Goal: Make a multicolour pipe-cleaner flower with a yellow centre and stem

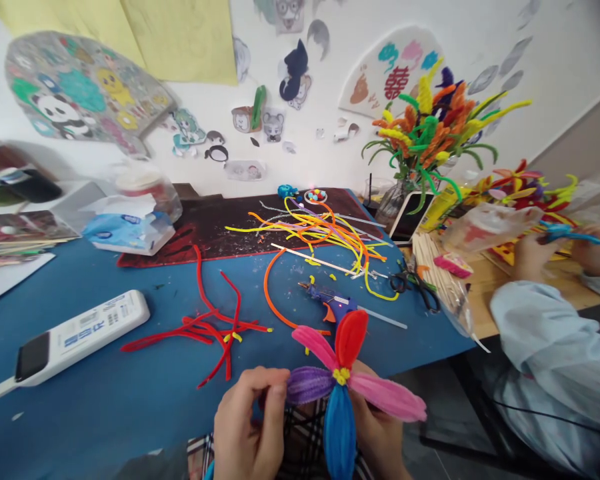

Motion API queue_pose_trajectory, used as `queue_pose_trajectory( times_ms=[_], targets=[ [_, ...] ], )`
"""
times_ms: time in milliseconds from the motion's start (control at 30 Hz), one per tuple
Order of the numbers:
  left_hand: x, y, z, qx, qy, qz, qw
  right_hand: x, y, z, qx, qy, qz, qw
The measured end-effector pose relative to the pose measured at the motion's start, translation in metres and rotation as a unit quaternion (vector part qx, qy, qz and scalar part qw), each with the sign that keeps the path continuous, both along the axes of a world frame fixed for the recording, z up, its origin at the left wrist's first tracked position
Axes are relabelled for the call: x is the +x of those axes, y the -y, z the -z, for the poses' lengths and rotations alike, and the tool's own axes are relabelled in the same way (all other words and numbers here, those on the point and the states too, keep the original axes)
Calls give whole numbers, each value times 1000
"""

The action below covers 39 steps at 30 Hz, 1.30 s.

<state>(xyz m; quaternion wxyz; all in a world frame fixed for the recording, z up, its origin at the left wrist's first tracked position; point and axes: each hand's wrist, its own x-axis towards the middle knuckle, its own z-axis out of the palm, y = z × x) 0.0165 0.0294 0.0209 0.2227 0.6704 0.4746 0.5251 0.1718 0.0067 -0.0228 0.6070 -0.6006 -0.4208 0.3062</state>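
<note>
A pipe-cleaner flower (341, 377) with a yellow centre faces me above the table's near edge. Its petals are red, two pinks, purple and blue. My left hand (250, 420) pinches the tip of the purple petal (310, 385) between thumb and fingers. Behind the flower, my right hand (380, 433) supports it from the back; petals cover most of its fingers. Just beyond lies a blue glue gun (337, 305) with an orange trigger. Red pipe cleaners (215, 327) are heaped to the left, with small yellow pieces on them.
Yellow and orange pipe cleaners (325, 233) lie tangled on a dark mat (200, 227). Scissors (415, 283) and wooden sticks (430, 260) sit at the right. A white handheld device (85, 337) rests at left. A co-worker's hands (535, 253) hold something blue beside a vase of pipe-cleaner flowers (430, 127).
</note>
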Motion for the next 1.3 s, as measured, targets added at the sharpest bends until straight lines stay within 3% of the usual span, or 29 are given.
queue_pose_trajectory(
  times_ms=[67,100,200,333,467,600,700,900,1033,1133,1300],
  targets=[
    [1,1,-1,10,1,61,998,-1,0,-4,-7,27,-1,1000],
    [2,1,-2,6,13,57,998,-1,0,-5,-11,39,-6,999],
    [8,3,-3,-12,76,-19,997,0,-2,-8,-19,67,-15,997],
    [10,0,-2,9,128,-23,991,1,-5,-7,4,66,-38,997],
    [7,-5,-2,27,181,-75,980,2,-5,-7,15,59,-47,997],
    [0,-7,1,-37,140,-68,987,10,-5,-6,39,152,-51,986],
    [-6,-8,5,-35,79,-49,995,16,-5,-5,59,191,-63,978],
    [-14,-10,18,-87,81,-65,991,9,-5,-9,29,105,6,994],
    [-15,-11,26,-74,95,-95,988,6,-5,-6,48,61,-38,996],
    [-11,-8,23,-67,103,-62,991,4,-5,-5,39,38,-59,997],
    [1,2,5,-86,185,-24,979,1,-4,-8,55,63,-21,996]
  ],
)
